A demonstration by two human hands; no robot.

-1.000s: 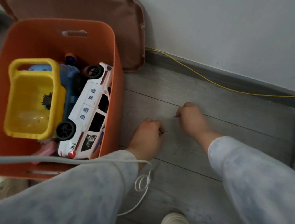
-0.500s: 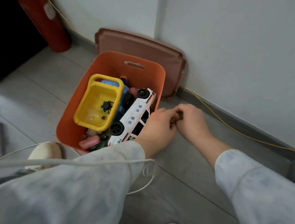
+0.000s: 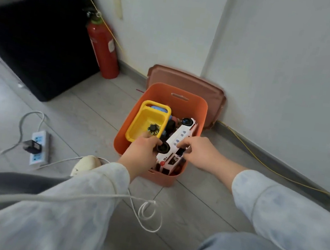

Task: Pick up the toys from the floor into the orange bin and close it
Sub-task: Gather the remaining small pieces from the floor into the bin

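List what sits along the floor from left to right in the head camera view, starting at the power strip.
power strip → shoe → yellow toy tub → white police car → brown lid leaning on the wall behind the orange bin

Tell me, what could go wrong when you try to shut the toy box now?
The white toy car lies tilted against the wall of the orange bin, one wheel up near the rim, so the lid leaning behind the bin might not close flat. The yellow toy bucket also sits high. Both hands are over the toys, so fingers could get pinched if the lid drops.
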